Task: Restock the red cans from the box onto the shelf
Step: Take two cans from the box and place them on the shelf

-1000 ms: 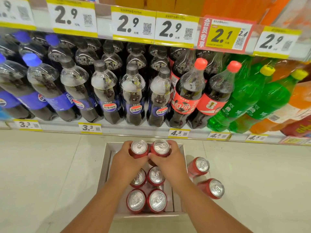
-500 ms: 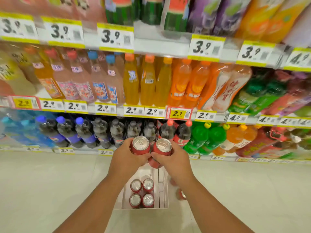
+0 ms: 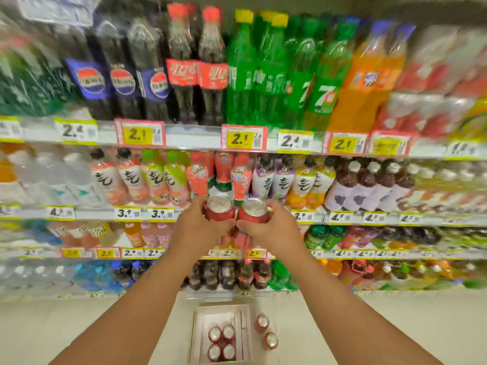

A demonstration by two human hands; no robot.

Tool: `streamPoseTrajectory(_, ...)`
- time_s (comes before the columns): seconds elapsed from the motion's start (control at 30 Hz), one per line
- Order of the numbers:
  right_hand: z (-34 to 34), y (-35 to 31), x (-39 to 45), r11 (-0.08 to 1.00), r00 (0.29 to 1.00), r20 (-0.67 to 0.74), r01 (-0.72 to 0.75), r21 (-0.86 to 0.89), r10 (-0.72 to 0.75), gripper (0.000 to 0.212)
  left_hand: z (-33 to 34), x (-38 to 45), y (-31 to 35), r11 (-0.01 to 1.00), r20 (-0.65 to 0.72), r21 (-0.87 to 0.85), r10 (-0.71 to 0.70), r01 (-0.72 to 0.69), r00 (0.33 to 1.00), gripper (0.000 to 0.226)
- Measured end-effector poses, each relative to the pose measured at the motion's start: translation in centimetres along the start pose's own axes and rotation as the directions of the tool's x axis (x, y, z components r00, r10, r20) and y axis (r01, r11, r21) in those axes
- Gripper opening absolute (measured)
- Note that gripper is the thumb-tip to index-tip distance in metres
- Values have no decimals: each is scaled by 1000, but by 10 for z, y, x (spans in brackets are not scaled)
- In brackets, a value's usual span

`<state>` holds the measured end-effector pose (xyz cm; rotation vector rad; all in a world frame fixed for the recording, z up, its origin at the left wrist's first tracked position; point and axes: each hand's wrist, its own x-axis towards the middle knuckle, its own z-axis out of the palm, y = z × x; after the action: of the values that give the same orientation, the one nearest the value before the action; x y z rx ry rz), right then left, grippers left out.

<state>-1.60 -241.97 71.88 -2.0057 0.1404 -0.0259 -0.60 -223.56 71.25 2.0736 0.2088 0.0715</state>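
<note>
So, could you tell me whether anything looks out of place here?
Yes: two red cans stand on the floor just right of the box, outside it. Four remain inside, upright. The shelves are too blurred to judge.

hands (image 3: 200,227) and cans (image 3: 220,208) raised higher, box (image 3: 196,335) farther below

Both held cans (image 3: 220,210) are red with silver tops, same as the four in the white box (image 3: 201,335) at 6 o'clock. Shelf tags (image 3: 243,139) are yellow, some red-edged. At 12 o'clock, green bottles (image 3: 242,75) have yellow caps.
</note>
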Motion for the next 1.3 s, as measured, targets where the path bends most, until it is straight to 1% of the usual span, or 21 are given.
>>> streamPoseTrajectory(0.1,-33,-67,-1,999,999,0,32,-31,-32,63,-34,1,61,999,-21,38,28,-28,999,57)
streamPoseTrajectory(0.23,-71,-137,0,992,996,-20,85,-94,-87,65,-71,3,130,996,-33,55,79,-77,996,58)
streamPoseTrajectory(0.33,-95,-179,2,990,994,-30,105,-99,-109,73,-92,4,174,991,-46,50,129,-127,991,59)
streamPoseTrajectory(0.43,-116,-213,4,983,988,-18,148,-105,-150,73,-110,7,211,985,-28,18,169,-169,985,57)
streamPoseTrajectory(0.53,-135,-242,12,983,988,-1,152,-106,-153,87,-125,11,249,981,-30,9,193,-193,981,59)
streamPoseTrajectory(0.63,-154,-275,20,974,984,20,178,-137,-177,79,-140,16,287,977,-66,44,209,-207,976,63)
streamPoseTrajectory(0.73,-173,-306,27,962,973,41,231,-145,-228,82,-157,19,322,974,-98,83,218,-211,971,64)
streamPoseTrajectory(0.8,-186,-326,32,955,963,57,269,-124,-264,64,-168,21,342,975,-127,73,218,-210,968,59)
streamPoseTrajectory(0.83,-191,-337,34,953,959,68,282,-111,-275,59,-174,21,352,975,-141,66,220,-212,965,56)
streamPoseTrajectory(0.97,-204,-374,42,949,949,91,307,-70,-300,71,-196,21,384,968,-162,41,252,-249,954,51)
streamPoseTrajectory(1.07,-207,-400,53,938,935,106,345,-40,-339,61,-215,31,403,965,-149,38,262,-259,954,48)
streamPoseTrajectory(1.1,-206,-409,57,935,933,96,352,-47,-347,61,-222,35,409,962,-144,60,272,-266,951,46)
streamPoseTrajectory(1.17,-203,-428,64,931,933,65,359,-70,-355,74,-237,47,419,954,-132,78,298,-290,945,42)
streamPoseTrajectory(1.23,-198,-445,70,934,936,31,351,-73,-350,96,-253,62,426,952,-109,32,306,-304,946,46)
streamPoseTrajectory(1.27,-195,-454,73,934,937,16,350,-70,-350,100,-261,69,430,951,-99,10,309,-310,946,56)
streamPoseTrajectory(1.3,-191,-462,76,935,937,4,349,-64,-350,99,-269,77,434,949,-95,-3,313,-315,945,71)
